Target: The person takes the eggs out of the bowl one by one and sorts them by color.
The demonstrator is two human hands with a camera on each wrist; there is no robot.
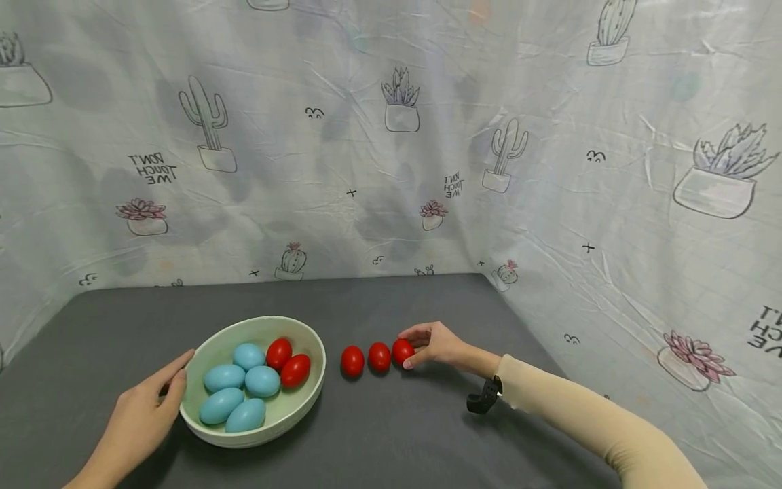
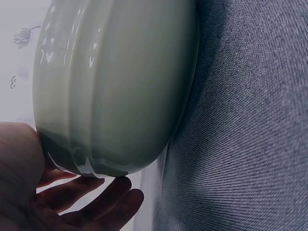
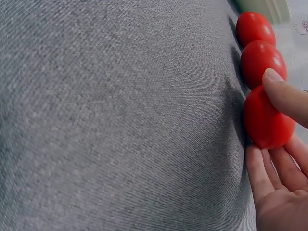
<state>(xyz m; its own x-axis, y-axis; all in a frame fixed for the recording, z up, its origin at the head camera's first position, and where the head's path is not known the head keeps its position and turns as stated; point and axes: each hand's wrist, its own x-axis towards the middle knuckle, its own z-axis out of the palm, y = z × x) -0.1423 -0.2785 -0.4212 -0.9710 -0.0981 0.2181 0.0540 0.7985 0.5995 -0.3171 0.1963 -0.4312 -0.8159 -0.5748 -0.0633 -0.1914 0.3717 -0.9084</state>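
Note:
A pale green bowl (image 1: pixel 276 421) stands on the dark cloth, with several blue eggs (image 1: pixel 223 378) and two red eggs (image 1: pixel 279 354) inside. My left hand (image 1: pixel 142 414) holds the bowl at its left side; in the left wrist view its fingers touch the glazed outer wall (image 2: pixel 130 86). To the right of the bowl, three red eggs lie in a row. My right hand (image 1: pixel 441 346) pinches the rightmost red egg (image 3: pixel 267 118) between thumb and fingers, low at the cloth. The middle red egg (image 1: pixel 379 357) and the left red egg (image 1: pixel 352 361) lie beside it.
A dark grey cloth (image 1: pixel 403 435) covers the table. Behind it and along the right side hangs a pale curtain (image 1: pixel 342 156) printed with potted cacti. A black watch-like band (image 1: pixel 485 395) is on the right wrist.

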